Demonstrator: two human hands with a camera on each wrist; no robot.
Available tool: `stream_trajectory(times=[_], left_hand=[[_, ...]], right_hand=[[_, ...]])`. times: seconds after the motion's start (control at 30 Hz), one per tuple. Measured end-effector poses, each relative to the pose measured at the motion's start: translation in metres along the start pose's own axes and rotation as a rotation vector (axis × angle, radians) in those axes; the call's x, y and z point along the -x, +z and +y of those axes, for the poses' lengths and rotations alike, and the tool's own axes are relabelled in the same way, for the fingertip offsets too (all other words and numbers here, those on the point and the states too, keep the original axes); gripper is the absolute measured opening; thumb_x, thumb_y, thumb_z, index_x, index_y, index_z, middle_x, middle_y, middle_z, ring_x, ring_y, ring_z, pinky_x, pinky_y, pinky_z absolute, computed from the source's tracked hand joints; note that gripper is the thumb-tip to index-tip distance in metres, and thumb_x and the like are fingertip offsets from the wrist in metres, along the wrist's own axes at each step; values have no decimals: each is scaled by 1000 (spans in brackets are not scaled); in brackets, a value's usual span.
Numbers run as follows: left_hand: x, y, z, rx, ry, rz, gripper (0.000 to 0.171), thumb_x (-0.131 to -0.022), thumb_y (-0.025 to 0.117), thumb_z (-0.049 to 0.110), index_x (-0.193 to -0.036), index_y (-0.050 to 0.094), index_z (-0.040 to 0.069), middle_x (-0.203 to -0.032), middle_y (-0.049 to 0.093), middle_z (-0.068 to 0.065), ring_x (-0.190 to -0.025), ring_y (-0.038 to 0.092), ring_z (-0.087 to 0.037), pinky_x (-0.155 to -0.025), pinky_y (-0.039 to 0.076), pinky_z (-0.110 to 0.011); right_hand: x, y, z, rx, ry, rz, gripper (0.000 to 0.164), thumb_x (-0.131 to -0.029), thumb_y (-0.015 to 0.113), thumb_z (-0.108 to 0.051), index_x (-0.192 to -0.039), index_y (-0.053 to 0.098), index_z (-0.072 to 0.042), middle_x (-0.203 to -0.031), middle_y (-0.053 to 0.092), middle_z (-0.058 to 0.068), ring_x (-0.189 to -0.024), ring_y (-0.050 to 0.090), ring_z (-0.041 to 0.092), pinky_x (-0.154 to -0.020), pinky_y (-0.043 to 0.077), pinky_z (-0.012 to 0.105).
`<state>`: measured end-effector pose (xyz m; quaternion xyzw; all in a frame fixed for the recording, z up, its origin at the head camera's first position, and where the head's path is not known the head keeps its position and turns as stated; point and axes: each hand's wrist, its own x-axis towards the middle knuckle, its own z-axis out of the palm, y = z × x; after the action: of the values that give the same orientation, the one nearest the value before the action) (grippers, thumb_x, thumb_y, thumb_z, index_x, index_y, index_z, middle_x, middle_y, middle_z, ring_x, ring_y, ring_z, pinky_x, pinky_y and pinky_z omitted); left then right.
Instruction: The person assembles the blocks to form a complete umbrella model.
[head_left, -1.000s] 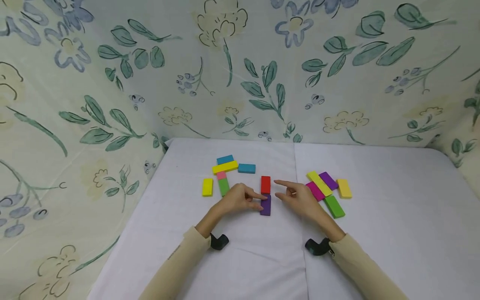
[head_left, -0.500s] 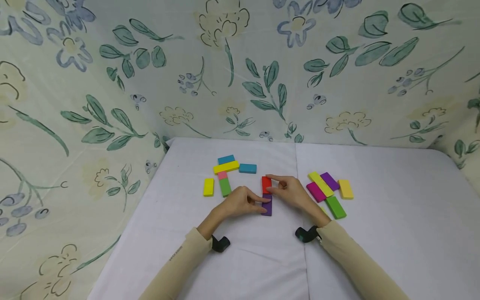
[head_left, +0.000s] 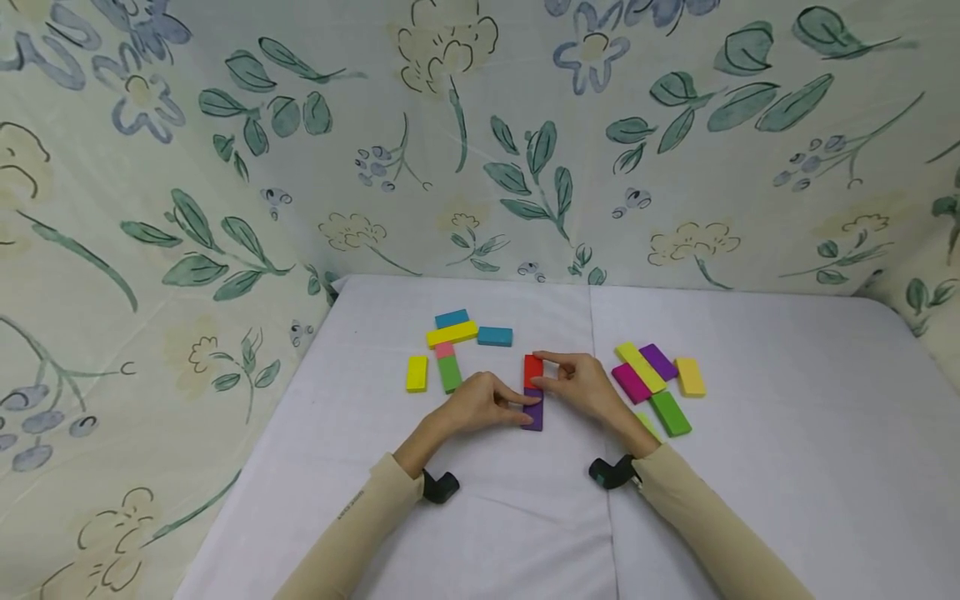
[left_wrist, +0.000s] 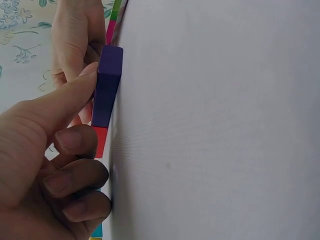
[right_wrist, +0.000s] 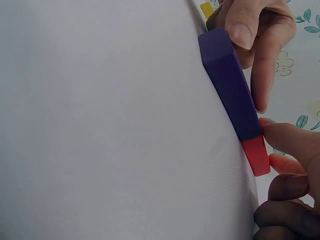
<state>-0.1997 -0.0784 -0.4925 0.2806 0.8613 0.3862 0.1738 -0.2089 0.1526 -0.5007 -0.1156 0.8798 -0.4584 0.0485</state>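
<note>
A purple block (head_left: 533, 418) lies on the white cloth with its far end against a red block (head_left: 529, 372), making one straight line. My left hand (head_left: 480, 404) holds the purple block from the left by thumb and index fingertips; its other fingers curl in. From the right, my right hand (head_left: 587, 385) holds the red block, index tip at its far end and thumb close to the join. In the right wrist view the purple block (right_wrist: 230, 90) and red block (right_wrist: 256, 156) meet end to end. Fingertips hide parts of both blocks.
Left of the hands lie blue, yellow, pink and green blocks, among them a yellow block (head_left: 417, 374) and a blue block (head_left: 495, 337). At right sit a magenta block (head_left: 632, 383), a green block (head_left: 670, 414) and several others. A yellow-green block (head_left: 648, 423) shows beside the right wrist.
My right hand has moved left from beside the red block onto it. The red block has shifted very slightly toward the purple one. My left hand stays on the purple block.
</note>
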Motion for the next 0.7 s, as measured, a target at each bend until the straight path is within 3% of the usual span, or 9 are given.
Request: stream_trajectory(times=[0.47,0.7], left_hand=[[0,0,2,-8,-10,-1,36,-86,84,36,-120,77,27,-50,46,9,-52,38,-7,-53,28,-19],[2,-1,4,7,-37,-16,35,-87,84,36,-121,77,28,-53,53,6,-50,36,-10,-52,27,-20]], right_hand=[[3,-7,-2,22,20,-24,52,-90,82,-27,-138,68,-15,-64,44,-2,-58,41,12,-52,28,22],[23,-49,-4,68,10,-136,58,-96,75,-26,-149,57,-15,-68,42,0,-56,39,13,-51,31,23]])
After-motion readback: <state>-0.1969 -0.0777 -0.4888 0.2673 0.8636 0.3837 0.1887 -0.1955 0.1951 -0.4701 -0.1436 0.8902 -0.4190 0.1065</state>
